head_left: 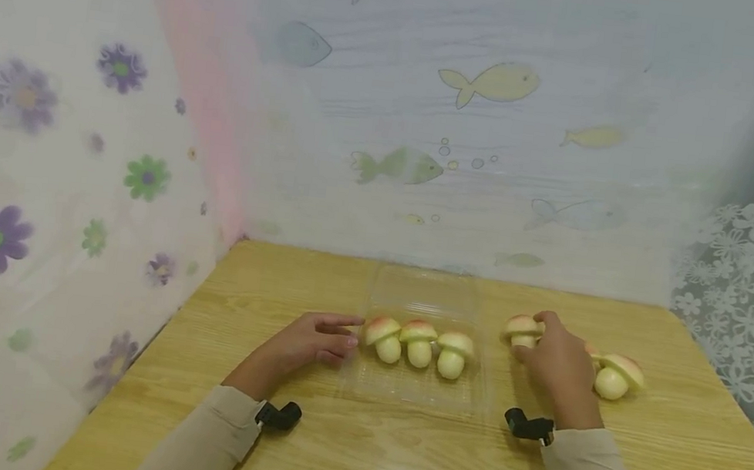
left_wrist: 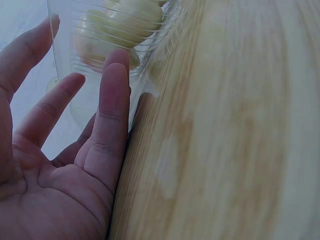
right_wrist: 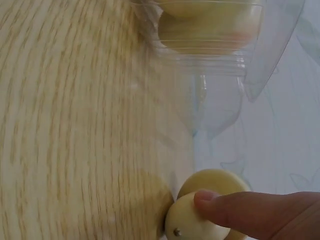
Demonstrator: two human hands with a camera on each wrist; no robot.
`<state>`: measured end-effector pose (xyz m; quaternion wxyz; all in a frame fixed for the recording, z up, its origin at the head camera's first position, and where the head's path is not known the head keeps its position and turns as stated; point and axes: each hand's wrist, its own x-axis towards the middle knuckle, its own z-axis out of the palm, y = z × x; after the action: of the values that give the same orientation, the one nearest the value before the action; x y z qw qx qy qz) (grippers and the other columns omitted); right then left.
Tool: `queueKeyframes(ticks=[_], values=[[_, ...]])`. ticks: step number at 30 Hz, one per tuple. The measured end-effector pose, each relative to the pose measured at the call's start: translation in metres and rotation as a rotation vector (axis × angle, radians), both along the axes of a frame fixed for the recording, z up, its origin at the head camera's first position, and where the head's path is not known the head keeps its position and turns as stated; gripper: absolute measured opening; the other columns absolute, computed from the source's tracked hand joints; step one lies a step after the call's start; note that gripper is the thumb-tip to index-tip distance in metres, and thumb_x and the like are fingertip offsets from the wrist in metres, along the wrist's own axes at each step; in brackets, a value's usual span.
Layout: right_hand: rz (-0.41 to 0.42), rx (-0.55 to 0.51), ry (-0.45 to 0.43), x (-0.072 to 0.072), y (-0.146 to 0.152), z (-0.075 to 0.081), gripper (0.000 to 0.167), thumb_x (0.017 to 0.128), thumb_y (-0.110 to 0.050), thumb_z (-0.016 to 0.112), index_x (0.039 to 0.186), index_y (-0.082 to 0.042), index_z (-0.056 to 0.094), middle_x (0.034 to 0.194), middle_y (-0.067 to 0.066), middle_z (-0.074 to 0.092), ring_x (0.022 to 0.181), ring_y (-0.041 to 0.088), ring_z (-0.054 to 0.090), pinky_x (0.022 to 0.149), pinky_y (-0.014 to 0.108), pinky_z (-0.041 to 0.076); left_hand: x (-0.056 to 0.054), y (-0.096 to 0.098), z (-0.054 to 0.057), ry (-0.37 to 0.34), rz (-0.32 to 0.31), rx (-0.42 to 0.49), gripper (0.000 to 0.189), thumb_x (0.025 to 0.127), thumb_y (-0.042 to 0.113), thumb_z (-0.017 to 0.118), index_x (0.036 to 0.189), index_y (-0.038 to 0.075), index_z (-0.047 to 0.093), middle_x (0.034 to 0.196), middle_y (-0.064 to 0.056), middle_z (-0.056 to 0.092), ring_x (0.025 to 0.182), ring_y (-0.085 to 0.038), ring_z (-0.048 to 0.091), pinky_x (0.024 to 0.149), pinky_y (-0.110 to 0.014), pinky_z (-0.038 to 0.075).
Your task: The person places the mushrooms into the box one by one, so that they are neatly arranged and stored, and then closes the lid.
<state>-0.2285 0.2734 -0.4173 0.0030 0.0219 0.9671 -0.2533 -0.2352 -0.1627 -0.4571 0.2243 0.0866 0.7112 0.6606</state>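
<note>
Three toy mushrooms (head_left: pixel 419 342) with pale stems and reddish-yellow caps stand in a row in an open clear plastic box (head_left: pixel 401 393). My left hand (head_left: pixel 311 345) is at the box's left side, its fingers extended; in the left wrist view the fingertips (left_wrist: pixel 114 90) are against or very near the clear wall. To the right of the box, my right hand (head_left: pixel 561 364) holds another toy mushroom (head_left: pixel 521 329) between thumb and fingers. The right wrist view shows the thumb on its pale stem (right_wrist: pixel 192 220); the other fingers are hidden there.
One more toy mushroom (head_left: pixel 615 377) lies right of my right hand, with part of another cap (head_left: pixel 591 351) showing behind the hand. The box's clear lid (head_left: pixel 425 291) is folded back. A fish-printed sheet (head_left: pixel 479 200) hangs behind the wooden table (head_left: pixel 337 463).
</note>
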Motion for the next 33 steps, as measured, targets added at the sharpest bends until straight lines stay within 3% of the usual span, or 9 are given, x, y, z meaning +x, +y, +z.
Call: queueKeyframes(ticks=[9,16,22,33], values=[[-0.011,-0.024,0.002,-0.003,0.001,-0.004,0.078,0.095,-0.045,0.072,0.153,-0.005,0.038,0.105,0.024,0.071,0.07,0.027,0.061,0.051,0.036,0.042,0.003,0.0,-0.002,0.013,-0.012,-0.002,0.061,0.094,0.021,0.08,0.15,0.015,0.057,0.141,-0.02,0.06,0.104,-0.019,0.071,0.086,-0.035,0.061],[-0.001,-0.075,0.043,-0.008,0.002,-0.005,0.079,0.094,-0.049,0.072,0.15,-0.003,0.041,0.123,0.026,0.07,0.085,0.03,0.07,0.058,0.036,0.05,0.002,0.0,-0.001,0.005,-0.013,-0.007,0.061,0.094,0.022,0.08,0.15,0.017,0.057,0.136,-0.017,0.064,0.105,-0.019,0.07,0.087,-0.035,0.061],[0.003,-0.138,0.095,-0.008,-0.002,0.002,0.08,0.093,-0.047,0.075,0.15,-0.001,0.041,0.12,0.027,0.07,0.091,0.035,0.071,0.067,0.042,0.056,-0.001,0.0,0.0,0.009,-0.011,-0.001,0.062,0.093,0.022,0.081,0.15,0.017,0.057,0.139,-0.017,0.062,0.105,-0.02,0.07,0.086,-0.035,0.061],[0.029,-0.218,0.092,0.003,-0.018,0.023,0.086,0.091,-0.053,0.076,0.152,-0.004,0.041,0.123,0.024,0.071,0.103,0.041,0.068,0.077,0.049,0.058,0.0,0.0,-0.001,0.003,-0.005,-0.006,0.06,0.093,0.021,0.081,0.149,0.019,0.059,0.141,-0.017,0.06,0.106,-0.02,0.07,0.087,-0.036,0.061]])
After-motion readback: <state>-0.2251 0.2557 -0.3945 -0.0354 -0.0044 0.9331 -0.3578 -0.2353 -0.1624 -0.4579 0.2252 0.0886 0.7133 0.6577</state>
